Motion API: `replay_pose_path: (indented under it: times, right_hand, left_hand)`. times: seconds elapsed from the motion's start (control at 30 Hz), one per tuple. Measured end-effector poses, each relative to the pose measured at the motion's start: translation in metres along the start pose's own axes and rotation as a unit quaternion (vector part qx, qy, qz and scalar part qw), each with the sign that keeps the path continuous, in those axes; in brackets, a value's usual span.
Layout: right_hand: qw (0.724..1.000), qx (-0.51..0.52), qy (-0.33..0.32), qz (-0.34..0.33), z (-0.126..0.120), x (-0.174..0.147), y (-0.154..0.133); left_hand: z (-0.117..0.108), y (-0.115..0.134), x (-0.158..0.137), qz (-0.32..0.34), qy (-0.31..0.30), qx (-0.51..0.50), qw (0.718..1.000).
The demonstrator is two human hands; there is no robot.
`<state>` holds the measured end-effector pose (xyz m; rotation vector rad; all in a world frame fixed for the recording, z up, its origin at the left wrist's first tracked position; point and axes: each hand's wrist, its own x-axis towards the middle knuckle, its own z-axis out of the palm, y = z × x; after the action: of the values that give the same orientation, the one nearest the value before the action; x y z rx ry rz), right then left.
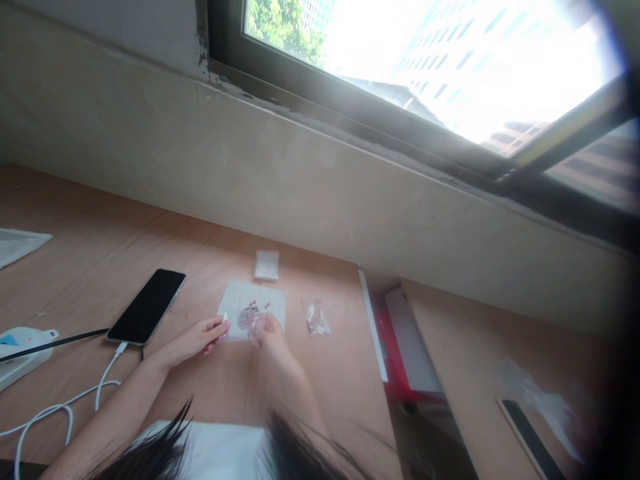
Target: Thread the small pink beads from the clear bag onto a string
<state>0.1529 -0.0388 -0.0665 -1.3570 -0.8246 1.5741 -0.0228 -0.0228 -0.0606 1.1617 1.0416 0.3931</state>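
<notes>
A small white sheet [277, 300] lies on the wooden table, with a little heap of small dark and pinkish pieces [247, 316] on it. Several more pieces are scattered just above the heap; they are too small to name. My left hand [214, 332] pinches at the sheet's left edge, where a white tip stands up between thumb and finger. Over the right part of the sheet, my right hand [273, 333] is closed on a clear plastic bag [257, 327], low beside the heap. What the bag contains is unclear.
Right of the sheet lies another clear bag [317, 317] with small contents; behind it, a whitish packet [267, 265]. To the left are a black phone [147, 307], a white cable [70, 405] and a power strip [30, 353]. A gap with a red item [395, 353] separates two tables.
</notes>
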Motion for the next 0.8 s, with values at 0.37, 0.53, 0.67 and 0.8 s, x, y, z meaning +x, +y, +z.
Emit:
replay_pose_path:
  times: [0.37,0.53,0.67,0.8]
  right_hand:
    - [0.999,-0.035,0.005,0.028,0.008,0.008,0.034]
    - [0.998,-0.014,0.011,0.063,0.005,0.012,0.037]
    - [0.998,-0.003,0.011,0.064,0.002,0.014,0.038]
    - [0.998,0.011,0.011,0.061,0.000,0.014,0.039]
  left_hand:
    - [-0.013,-0.020,0.003,0.009,0.142,-0.040,0.989]
    - [-0.015,-0.028,0.005,-0.003,0.142,-0.017,0.990]
    - [-0.017,-0.020,0.006,-0.010,0.165,0.011,0.986]
    - [-0.016,-0.003,0.003,0.004,0.177,0.034,0.984]
